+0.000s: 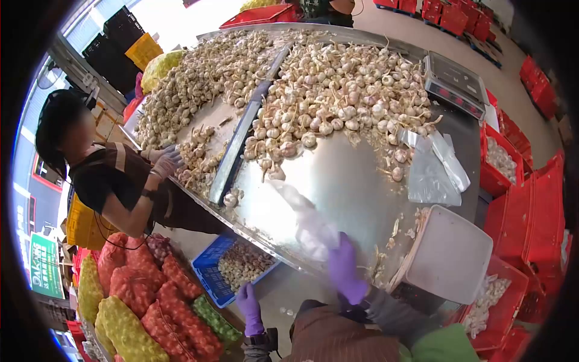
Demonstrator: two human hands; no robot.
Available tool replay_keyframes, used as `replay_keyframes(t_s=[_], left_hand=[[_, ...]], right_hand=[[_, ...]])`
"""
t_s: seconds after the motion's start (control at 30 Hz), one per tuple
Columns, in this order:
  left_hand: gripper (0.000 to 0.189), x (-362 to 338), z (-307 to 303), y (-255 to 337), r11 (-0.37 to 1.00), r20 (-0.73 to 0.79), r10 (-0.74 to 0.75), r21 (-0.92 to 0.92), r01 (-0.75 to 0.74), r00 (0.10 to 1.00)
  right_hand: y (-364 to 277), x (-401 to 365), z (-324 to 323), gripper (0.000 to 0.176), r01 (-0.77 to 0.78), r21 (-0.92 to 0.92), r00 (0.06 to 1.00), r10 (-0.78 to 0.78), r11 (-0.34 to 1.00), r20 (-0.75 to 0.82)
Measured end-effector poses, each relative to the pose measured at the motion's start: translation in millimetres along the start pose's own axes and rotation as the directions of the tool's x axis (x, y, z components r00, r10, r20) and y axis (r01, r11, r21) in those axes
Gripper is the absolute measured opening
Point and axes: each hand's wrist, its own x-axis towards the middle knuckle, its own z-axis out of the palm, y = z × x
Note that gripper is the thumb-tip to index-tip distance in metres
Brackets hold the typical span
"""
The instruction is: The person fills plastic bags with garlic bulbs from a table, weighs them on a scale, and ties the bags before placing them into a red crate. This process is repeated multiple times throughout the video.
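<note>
My right hand (347, 271), in a purple glove, is closed on the end of a translucent plastic bag (313, 232). The bag is blurred and stretches over the bare steel toward the garlic bulbs (338, 90) heaped on the metal table (344, 181). My left hand (249, 306), also purple-gloved, hangs off the table's near edge beside a blue crate (208, 274) of small garlic. Its fingers are extended and nothing shows in them. More flat plastic bags (431, 178) lie at the right of the table.
A divider (241, 136) splits the table; a co-worker (120, 175) stands at its left side. A scale (455, 84) sits at the far right, a pale tub (449, 256) nearer me. Mesh sacks (160, 295) and red crates (522, 208) flank the table.
</note>
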Motion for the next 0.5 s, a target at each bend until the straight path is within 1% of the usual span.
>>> replay_keyframes(t_s=[0.03, 0.07, 0.1, 0.13, 0.17, 0.2, 0.23, 0.27, 0.3, 0.33, 0.37, 0.4, 0.43, 0.47, 0.5], left_hand=[[0.018, 15.7, 5.5, 34.2, 0.995, -0.017, -0.007, -0.097, 0.005, 1.0], [0.018, 22.5, 17.9, 93.1, 0.994, -0.066, 0.075, -0.079, -0.08, 0.995], [0.018, 37.8, 31.6, 124.1, 0.983, -0.034, 0.172, -0.067, -0.174, 0.985], [0.019, 53.6, 44.9, 147.3, 0.963, 0.0, 0.264, -0.059, -0.263, 0.965], [0.022, 76.3, 62.1, 158.9, 0.942, 0.025, 0.336, -0.01, -0.336, 0.942], [0.025, 103.4, 82.1, 164.4, 0.912, 0.056, 0.406, 0.034, -0.408, 0.912], [0.034, 130.2, 101.3, 170.9, 0.881, 0.058, 0.464, 0.073, -0.467, 0.884], [0.039, 161.8, 119.3, 169.8, 0.852, 0.039, 0.495, 0.173, -0.493, 0.868], [0.044, 194.0, 134.2, 164.5, 0.883, -0.007, 0.386, 0.293, -0.367, 0.922], [0.048, 232.1, 147.7, 145.5, 0.925, -0.006, 0.173, 0.343, -0.161, 0.985], [0.053, 265.6, 164.5, 138.1, 0.92, -0.014, -0.037, 0.39, 0.04, 0.999], [0.053, 275.7, 183.5, 144.1, 0.925, 0.009, -0.03, 0.38, 0.024, 1.0], [0.056, 279.7, 206.4, 149.0, 0.931, 0.004, 0.069, 0.358, -0.066, 0.998], [0.059, 283.0, 231.5, 151.9, 0.929, -0.007, 0.165, 0.337, -0.153, 0.986], [0.063, 282.1, 262.3, 147.1, 0.879, 0.005, 0.465, 0.122, -0.462, 0.885]], right_hand=[[35.4, 5.4, -10.1, 0.023, 0.15, 0.071, 0.985, -0.142, 0.986, -0.101], [33.4, 14.6, -38.1, 0.021, -0.321, 0.432, 0.939, 0.344, 0.843, 0.025], [16.6, 26.4, -60.3, 0.023, -0.476, 0.42, 0.852, 0.524, 0.773, 0.003], [32.3, 36.9, -75.1, 0.025, -0.209, 0.472, 0.963, 0.264, 0.856, -0.051], [41.4, 37.2, -90.8, 0.029, -0.289, 0.581, 0.909, 0.408, 0.761, -0.083], [34.9, 42.0, -102.7, 0.035, -0.31, 0.511, 0.855, 0.47, 0.802, -0.22], [25.7, 48.0, -115.6, 0.035, -0.31, 0.511, 0.853, 0.472, 0.802, -0.222], [16.4, 54.9, -128.4, 0.037, -0.319, 0.5, 0.836, 0.488, 0.805, -0.253], [10.9, 60.6, -138.9, 0.038, -0.326, 0.49, 0.814, 0.504, 0.808, -0.289], [9.8, 61.6, -148.8, 0.038, -0.275, 0.458, 0.837, 0.446, 0.845, -0.319], [11.1, 62.6, -155.0, 0.038, -0.215, 0.426, 0.854, 0.381, 0.879, -0.354], [16.0, 63.7, -156.6, 0.037, -0.174, 0.497, 0.776, 0.429, 0.85, -0.462], [20.9, 65.0, -158.7, 0.037, -0.162, 0.487, 0.77, 0.418, 0.859, -0.482], [26.5, 66.5, -159.6, 0.039, -0.162, 0.513, 0.709, 0.461, 0.843, -0.533], [32.2, 66.3, -158.7, 0.041, -0.165, 0.542, 0.644, 0.506, 0.824, -0.573]])
